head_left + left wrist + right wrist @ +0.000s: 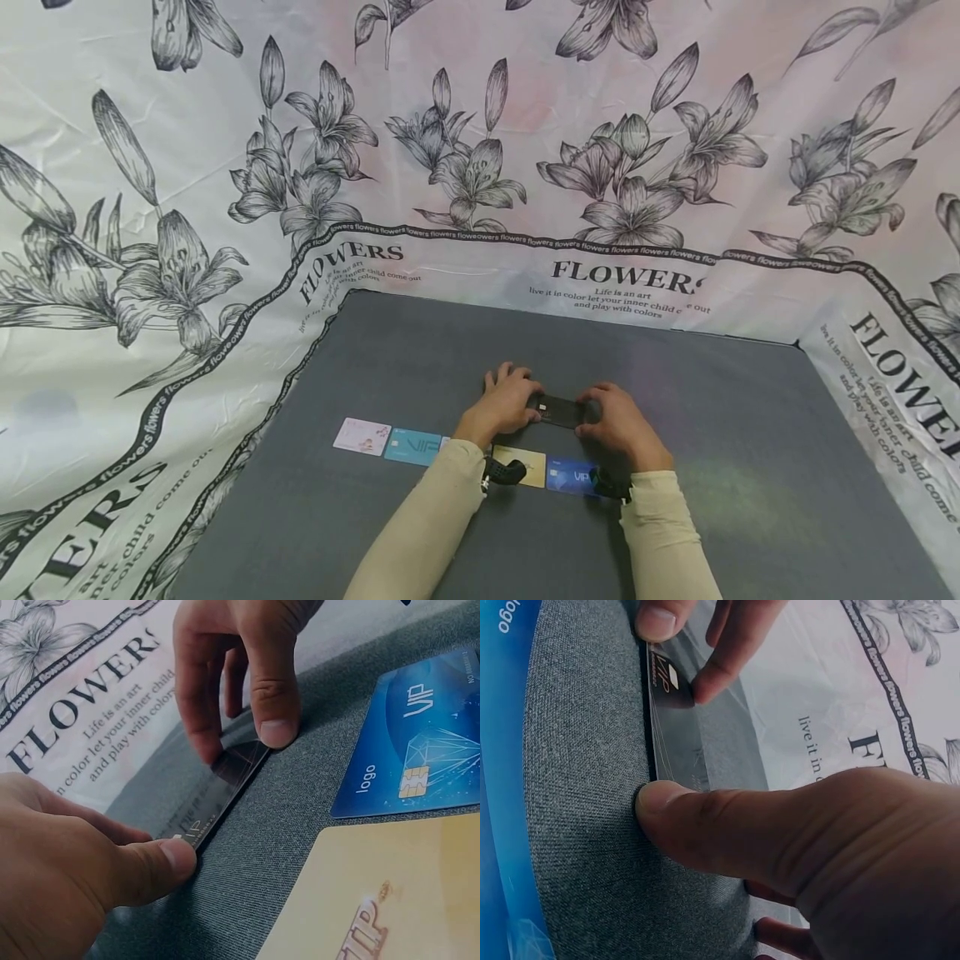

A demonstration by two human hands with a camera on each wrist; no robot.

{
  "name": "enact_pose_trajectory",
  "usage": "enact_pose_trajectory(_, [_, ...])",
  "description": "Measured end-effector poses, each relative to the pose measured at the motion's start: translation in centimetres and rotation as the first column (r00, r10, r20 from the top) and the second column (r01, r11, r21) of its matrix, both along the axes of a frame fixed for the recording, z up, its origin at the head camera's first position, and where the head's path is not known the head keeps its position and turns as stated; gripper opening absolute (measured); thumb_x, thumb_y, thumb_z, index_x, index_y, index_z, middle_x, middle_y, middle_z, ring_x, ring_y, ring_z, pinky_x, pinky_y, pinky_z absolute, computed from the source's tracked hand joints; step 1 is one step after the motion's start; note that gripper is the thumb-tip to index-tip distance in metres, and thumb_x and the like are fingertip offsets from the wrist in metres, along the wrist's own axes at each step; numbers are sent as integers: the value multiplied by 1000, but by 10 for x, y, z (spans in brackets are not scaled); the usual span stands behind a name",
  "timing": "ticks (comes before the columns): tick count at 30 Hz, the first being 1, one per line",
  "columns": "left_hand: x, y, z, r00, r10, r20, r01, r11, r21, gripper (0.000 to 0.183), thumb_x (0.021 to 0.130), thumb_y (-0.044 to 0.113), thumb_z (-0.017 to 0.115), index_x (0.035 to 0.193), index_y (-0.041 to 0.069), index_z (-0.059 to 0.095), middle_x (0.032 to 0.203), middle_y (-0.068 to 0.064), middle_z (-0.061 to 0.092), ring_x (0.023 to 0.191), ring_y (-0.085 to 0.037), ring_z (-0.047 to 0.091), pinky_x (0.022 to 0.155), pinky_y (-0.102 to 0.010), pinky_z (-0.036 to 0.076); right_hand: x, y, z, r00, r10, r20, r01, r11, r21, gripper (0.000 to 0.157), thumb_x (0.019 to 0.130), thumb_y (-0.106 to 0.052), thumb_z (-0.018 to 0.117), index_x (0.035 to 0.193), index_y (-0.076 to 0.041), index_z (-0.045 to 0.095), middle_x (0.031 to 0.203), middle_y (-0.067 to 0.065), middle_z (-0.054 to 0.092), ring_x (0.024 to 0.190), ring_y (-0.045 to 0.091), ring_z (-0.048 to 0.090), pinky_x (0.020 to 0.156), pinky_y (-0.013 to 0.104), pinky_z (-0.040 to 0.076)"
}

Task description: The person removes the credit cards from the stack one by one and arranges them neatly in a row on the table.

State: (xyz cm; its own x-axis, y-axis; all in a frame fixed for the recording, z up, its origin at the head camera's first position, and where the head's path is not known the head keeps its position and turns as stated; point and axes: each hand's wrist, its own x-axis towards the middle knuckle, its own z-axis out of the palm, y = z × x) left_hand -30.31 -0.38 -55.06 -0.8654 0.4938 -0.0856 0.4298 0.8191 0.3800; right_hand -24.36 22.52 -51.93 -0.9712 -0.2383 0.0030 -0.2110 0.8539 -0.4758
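Observation:
A glossy black VIP card (558, 411) lies between my two hands, just beyond a row of cards. My left hand (504, 403) pinches its left end, where the left wrist view shows the thumb (178, 859) on the near long edge. At the opposite end my right hand (621, 423) grips the card with thumb and fingers; its thumb (664, 801) sits at the near corner in the right wrist view. The card's glossy face (229, 776) reflects the patterned cloth. Nearest to my wrists are a gold card (531, 468) and a blue VIP card (566, 475).
Farther left in the row are a pink floral card (362, 437) and a teal VIP card (411, 447). My left sleeve (427, 517) hides part of the row. The dark grey table (750, 400) is bordered by flower-printed cloth (480, 275) at the back and sides.

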Motion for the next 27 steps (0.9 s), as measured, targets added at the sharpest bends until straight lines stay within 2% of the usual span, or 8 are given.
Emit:
enact_pose_trajectory(2, [-6, 0, -11, 1000, -4, -4, 4, 1000, 15, 48, 102, 35, 81, 148, 29, 69, 173, -6, 43, 166, -42, 21, 128, -75, 23, 1, 0, 1, 1000, 1, 3, -1, 1000, 2, 48, 84, -13, 93, 126, 1, 75, 147, 38, 56, 137, 60, 54, 114, 70, 46])
enact_pose_trajectory(7, [-2, -2, -9, 1000, -16, 7, 16, 999, 49, 48, 102, 35, 81, 148, 27, 69, 173, -6, 42, 167, -41, 19, 130, -75, 19, 2, 1, 2, 1000, 18, 10, -18, 1000, 15, 46, 89, -12, 90, 129, 2, 73, 149, 38, 55, 139, 60, 53, 115, 70, 45])
enact_pose_trajectory(10, [7, -2, 4, 999, -22, 23, 21, 998, 54, 46, 103, 34, 80, 147, 25, 70, 173, -6, 42, 167, -41, 19, 130, -74, 20, 3, 3, 4, 999, 39, 12, -40, 999, 19, 44, 91, -11, 87, 130, 3, 72, 148, 38, 56, 138, 59, 53, 115, 70, 45])
enact_pose_trajectory(11, [7, -2, 3, 1000, -25, 16, 24, 998, 54, 45, 103, 33, 80, 146, 25, 70, 172, -6, 43, 167, -41, 20, 130, -74, 20, 4, 3, 5, 999, 48, 10, -48, 999, 17, 44, 91, -10, 87, 130, 4, 72, 147, 37, 57, 138, 59, 54, 114, 70, 45])
enact_pose_trajectory(16, [18, -1, 19, 999, -32, -6, 32, 999, 22, 42, 104, 33, 79, 144, 24, 71, 171, -7, 44, 166, -41, 22, 129, -73, 25, 7, 9, 10, 996, 89, 12, -89, 996, -7, 43, 92, -9, 85, 130, 5, 70, 141, 36, 61, 135, 57, 57, 113, 70, 46])
enact_pose_trajectory(20, [28, 0, 38, 999, -42, -2, 42, 999, -6, 42, 105, 35, 76, 145, 22, 70, 174, -8, 41, 168, -42, 20, 131, -72, 22, 10, 13, 14, 995, 100, 10, -100, 995, -17, 43, 92, -10, 85, 130, 4, 70, 137, 32, 65, 132, 54, 60, 111, 69, 48])
enact_pose_trajectory(27, [34, 3, 48, 999, -52, 14, 52, 999, -3, 42, 105, 39, 75, 144, 25, 69, 177, -5, 37, 169, -40, 16, 132, -72, 18, 18, 19, 26, 995, 96, -8, -96, 995, -32, 45, 92, -9, 86, 131, 4, 69, 138, 32, 66, 133, 54, 60, 111, 70, 47])
